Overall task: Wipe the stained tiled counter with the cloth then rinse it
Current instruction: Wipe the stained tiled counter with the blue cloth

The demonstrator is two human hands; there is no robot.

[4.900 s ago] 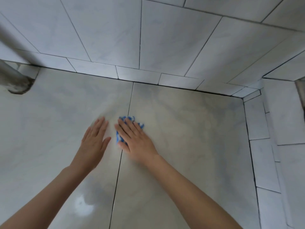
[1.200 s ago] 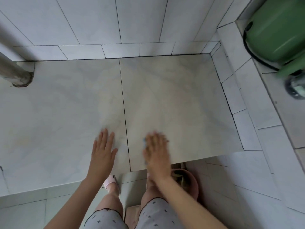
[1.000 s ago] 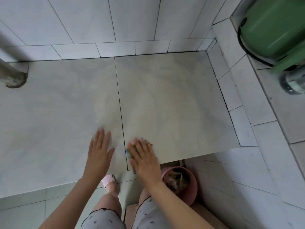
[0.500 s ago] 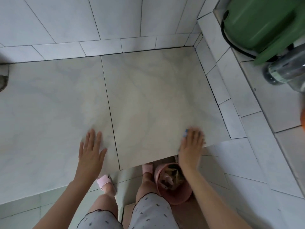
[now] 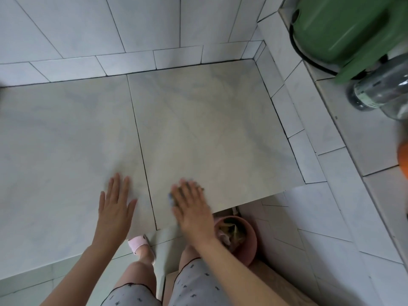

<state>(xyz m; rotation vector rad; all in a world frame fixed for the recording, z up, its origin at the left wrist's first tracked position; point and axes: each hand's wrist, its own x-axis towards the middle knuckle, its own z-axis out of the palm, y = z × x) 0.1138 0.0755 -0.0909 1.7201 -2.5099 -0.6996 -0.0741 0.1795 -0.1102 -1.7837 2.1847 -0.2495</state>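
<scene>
Wiping is under way at a tiled worktop (image 5: 209, 129), where a person leans in from the front edge. The right hand (image 5: 192, 209) lies flat with fingers straight, pressing the cloth (image 5: 170, 198) onto the near part of the right-hand tile. The left hand (image 5: 114, 205) rests open and flat on the neighbouring tile, just across the dark grout line, holding nothing.

The cloth sits almost wholly under the right palm, with only a blue sliver showing at the hand's left side. The rinse appears not yet begun, and no tap or sink is in view.

The next move likely calls for even, pressed strokes over the rest of the surface. Care is needed at the front lip, where the cloth could slip off toward the pink pot (image 5: 251, 241) on the floor below. After that, the fingers would have to gather the cloth to carry it to water.

The right fingers are smeared by motion, so the cloth's size and fold cannot be read. Stains are hard to tell from the tile's marbling. A green container (image 5: 342, 29), a clear bottle (image 5: 379, 91) and an orange object (image 5: 404, 157) are cut off at the right edge, and the pot's contents are unclear.
</scene>
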